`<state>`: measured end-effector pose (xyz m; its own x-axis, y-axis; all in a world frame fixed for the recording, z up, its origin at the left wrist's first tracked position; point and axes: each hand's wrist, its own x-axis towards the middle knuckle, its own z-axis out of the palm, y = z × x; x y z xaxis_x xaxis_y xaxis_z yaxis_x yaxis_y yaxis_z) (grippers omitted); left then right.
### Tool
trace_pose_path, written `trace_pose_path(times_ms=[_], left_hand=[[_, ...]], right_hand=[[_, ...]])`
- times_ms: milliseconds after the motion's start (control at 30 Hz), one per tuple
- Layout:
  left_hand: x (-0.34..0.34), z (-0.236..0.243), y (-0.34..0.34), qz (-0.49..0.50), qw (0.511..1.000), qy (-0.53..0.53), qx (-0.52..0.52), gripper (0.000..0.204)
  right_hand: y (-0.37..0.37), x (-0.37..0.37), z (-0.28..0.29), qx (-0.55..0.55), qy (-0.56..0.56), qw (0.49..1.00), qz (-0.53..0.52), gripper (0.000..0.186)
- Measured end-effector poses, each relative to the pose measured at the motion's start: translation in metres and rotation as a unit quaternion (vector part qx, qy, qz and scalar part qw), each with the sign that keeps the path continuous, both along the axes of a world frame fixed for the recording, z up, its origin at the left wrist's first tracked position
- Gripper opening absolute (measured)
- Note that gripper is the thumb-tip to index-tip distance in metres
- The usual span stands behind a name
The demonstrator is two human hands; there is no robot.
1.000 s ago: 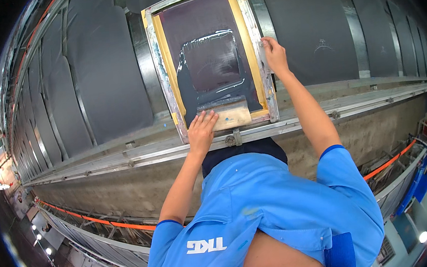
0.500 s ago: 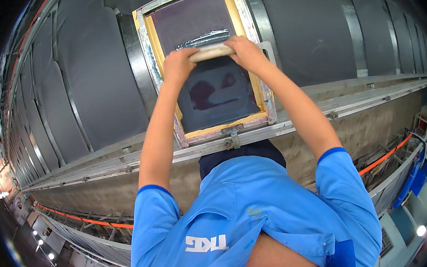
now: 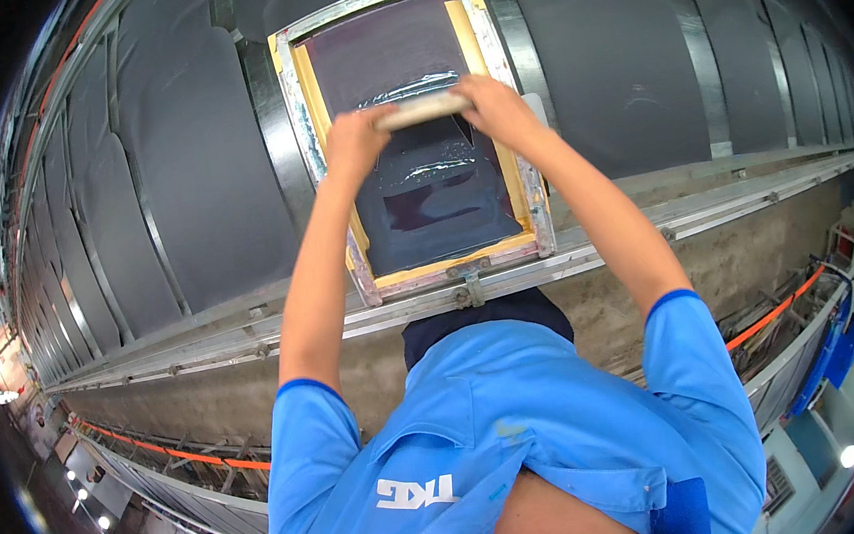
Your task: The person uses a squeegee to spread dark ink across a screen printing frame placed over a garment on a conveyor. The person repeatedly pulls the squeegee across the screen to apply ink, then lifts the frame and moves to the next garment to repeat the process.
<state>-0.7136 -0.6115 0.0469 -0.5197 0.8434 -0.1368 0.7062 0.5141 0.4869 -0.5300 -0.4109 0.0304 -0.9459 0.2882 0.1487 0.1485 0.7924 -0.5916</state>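
My left hand [image 3: 357,144] and my right hand [image 3: 496,107] are closed around the two ends of a pale-handled squeegee [image 3: 424,111], held crosswise over a screen-printing frame [image 3: 543,228]. Glossy dark ink [image 3: 403,90] lies in a ridge on the mesh just beyond the handle. Nearer me, another shiny streak of ink [image 3: 439,170] crosses the mesh, above a dark purple patch [image 3: 432,204]. Yellow tape [image 3: 452,263] lines the frame's inner edges. The squeegee's handle is slightly blurred, and whether its blade touches the mesh I cannot tell.
Dark sheets [image 3: 621,61] lie along the long table on both sides, with metal strips [image 3: 279,128] between them. A metal rail [image 3: 635,237] runs along the near edge, where a small clamp [image 3: 471,289] sits by the frame. Orange tubing [image 3: 771,310] runs behind me.
The squeegee has shifted slightly toward me. A shiny ink streak now shows on the near side of the mesh, and the purple patch there has changed shape. Both hands keep their hold.
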Motion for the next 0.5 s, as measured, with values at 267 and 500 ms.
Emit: trace_pose_path(times_ms=[267, 500], left_hand=[[0.015, 0.002, 0.001, -0.014, 0.999, -0.003, -0.046, 0.045], [0.109, -0.016, -0.097, -0.047, 0.997, -0.034, 0.046, 0.048]], right_hand=[[-0.024, 0.02, -0.02, -0.056, -0.023, 0.997, -0.043, 0.038], [-0.103, 0.117, -0.003, -0.122, -0.085, 0.989, -0.016, 0.052]])
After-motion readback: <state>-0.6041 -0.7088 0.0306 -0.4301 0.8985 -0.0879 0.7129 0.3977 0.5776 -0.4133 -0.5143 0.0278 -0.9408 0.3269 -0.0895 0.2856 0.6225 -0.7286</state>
